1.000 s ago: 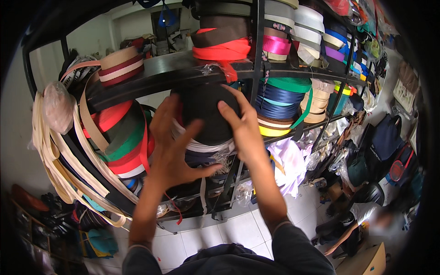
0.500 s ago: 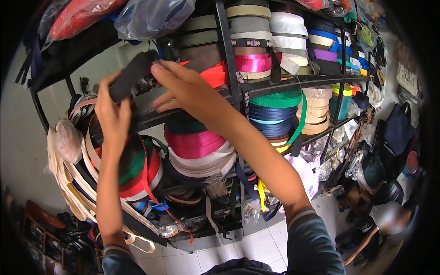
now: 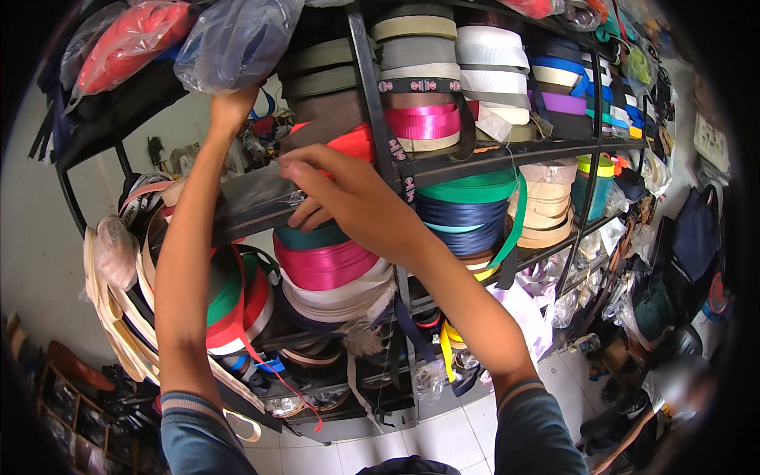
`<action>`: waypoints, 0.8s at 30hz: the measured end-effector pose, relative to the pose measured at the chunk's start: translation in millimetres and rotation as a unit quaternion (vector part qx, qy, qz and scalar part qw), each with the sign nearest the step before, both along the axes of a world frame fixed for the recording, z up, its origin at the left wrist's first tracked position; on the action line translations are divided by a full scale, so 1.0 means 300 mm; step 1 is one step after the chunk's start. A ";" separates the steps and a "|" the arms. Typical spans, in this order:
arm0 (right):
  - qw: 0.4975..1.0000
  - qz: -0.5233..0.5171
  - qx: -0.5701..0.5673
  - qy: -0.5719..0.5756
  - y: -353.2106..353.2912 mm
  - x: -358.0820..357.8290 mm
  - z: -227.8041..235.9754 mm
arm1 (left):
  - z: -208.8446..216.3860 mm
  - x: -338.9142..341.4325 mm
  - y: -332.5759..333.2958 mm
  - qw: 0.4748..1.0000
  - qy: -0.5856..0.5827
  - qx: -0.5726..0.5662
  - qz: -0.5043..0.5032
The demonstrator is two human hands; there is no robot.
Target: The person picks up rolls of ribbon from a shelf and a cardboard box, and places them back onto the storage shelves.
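Note:
My left hand (image 3: 235,107) is raised at the upper left, its fingers hidden behind a clear plastic bag with dark blue contents (image 3: 237,43). Whether it holds anything cannot be seen. My right hand (image 3: 348,194) is just in front of a black shelf board (image 3: 253,206), its fingers bent and apart, with nothing visible between them. Behind its fingertips a grey, shiny surface lies on the board. A brown webbing roll (image 3: 328,127) and a bright red one (image 3: 352,144) sit right behind that hand. Under it, a magenta ribbon roll (image 3: 324,265) rests on a stack.
Black metal shelving holds several webbing rolls, among them a green roll (image 3: 471,188) and white rolls (image 3: 492,51). Cream straps (image 3: 119,301) hang at the left. A red bundle in plastic (image 3: 134,43) lies on top. Another person (image 3: 673,396) sits at the lower right.
My left hand has moved up behind the plastic bag, and the black strip it held is out of sight. My right hand has dropped slightly toward the shelf board. The view has shifted somewhat.

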State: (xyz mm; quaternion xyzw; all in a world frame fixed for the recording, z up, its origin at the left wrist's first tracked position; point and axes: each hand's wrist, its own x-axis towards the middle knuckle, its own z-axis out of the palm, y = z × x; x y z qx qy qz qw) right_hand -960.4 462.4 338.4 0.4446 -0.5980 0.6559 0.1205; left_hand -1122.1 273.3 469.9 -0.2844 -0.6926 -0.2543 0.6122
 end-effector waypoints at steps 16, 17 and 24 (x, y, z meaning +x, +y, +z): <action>0.782 -0.488 -0.120 0.370 0.069 -0.157 0.058 | 0.142 -0.031 0.119 0.972 -0.068 -0.180 -0.133; 0.783 -0.483 -0.119 0.374 0.062 -0.160 0.061 | 0.141 -0.032 0.117 0.971 -0.072 -0.174 -0.144; 0.731 -0.494 -0.061 0.466 0.036 -0.136 0.031 | -0.035 0.077 -0.157 0.958 -0.223 -0.181 -0.026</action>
